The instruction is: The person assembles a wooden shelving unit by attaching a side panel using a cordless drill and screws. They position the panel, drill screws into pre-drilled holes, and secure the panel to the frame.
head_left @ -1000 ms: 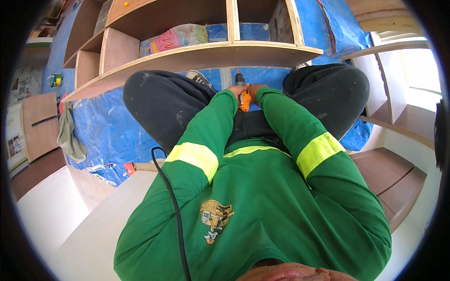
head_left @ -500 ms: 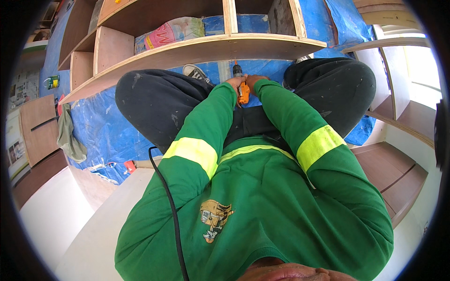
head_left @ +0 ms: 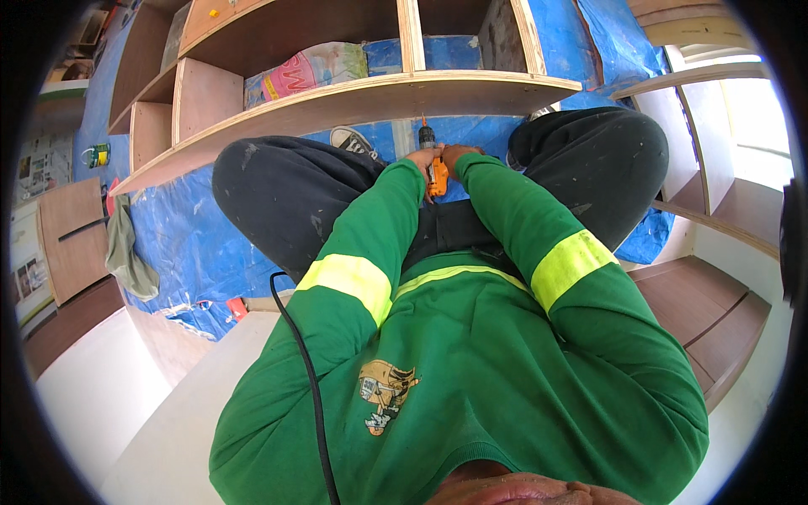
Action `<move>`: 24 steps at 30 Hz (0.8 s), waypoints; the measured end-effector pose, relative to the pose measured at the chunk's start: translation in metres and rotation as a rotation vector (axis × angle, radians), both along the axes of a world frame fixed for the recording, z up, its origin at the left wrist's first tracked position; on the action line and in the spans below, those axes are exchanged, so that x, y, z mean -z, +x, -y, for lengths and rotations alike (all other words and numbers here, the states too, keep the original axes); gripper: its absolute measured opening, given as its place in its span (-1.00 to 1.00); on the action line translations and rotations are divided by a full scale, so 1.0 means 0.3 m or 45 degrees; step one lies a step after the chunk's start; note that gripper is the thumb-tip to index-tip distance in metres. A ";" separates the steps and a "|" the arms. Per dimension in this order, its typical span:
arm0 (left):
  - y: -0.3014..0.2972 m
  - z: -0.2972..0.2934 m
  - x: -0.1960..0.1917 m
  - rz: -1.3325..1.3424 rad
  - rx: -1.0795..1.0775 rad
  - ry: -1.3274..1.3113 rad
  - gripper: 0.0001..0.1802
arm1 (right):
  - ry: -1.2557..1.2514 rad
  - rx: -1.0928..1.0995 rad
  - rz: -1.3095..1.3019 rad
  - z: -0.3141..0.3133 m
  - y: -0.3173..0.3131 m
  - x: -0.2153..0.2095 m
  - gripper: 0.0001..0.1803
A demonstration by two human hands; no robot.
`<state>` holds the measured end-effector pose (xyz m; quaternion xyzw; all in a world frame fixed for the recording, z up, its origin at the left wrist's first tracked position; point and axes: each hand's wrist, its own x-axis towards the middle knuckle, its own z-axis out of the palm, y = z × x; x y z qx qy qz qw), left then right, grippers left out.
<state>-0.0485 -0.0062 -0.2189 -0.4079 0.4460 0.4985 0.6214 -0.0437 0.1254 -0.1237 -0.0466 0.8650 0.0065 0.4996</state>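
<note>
An orange and black cordless drill (head_left: 438, 179) is held low between my knees, pointing away from me. Its slim bit reaches up to the lower edge of a wooden cabinet panel (head_left: 337, 103); whether the tip touches the panel I cannot tell. My left hand (head_left: 423, 160) is closed on the drill's left side, just behind the black chuck. From the right, my right hand (head_left: 455, 156) is closed against the same drill. Sleeves and hands hide part of the drill's grip.
The wooden cabinet frame has open compartments, with a printed sack (head_left: 307, 74) showing behind it. Blue plastic sheeting (head_left: 198, 240) covers the floor. Wooden shelving (head_left: 715, 143) stands at right; an olive cloth (head_left: 128, 252) hangs at left. A black cord (head_left: 313, 396) crosses my left arm.
The view has shifted slightly, so cabinet, drill and knees appear a little lower. Both hands keep their hold on the drill.
</note>
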 end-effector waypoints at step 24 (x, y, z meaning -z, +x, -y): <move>0.035 -0.038 -0.188 -0.177 -0.066 -0.186 -0.13 | -0.052 0.019 -0.110 0.002 0.041 0.004 -0.11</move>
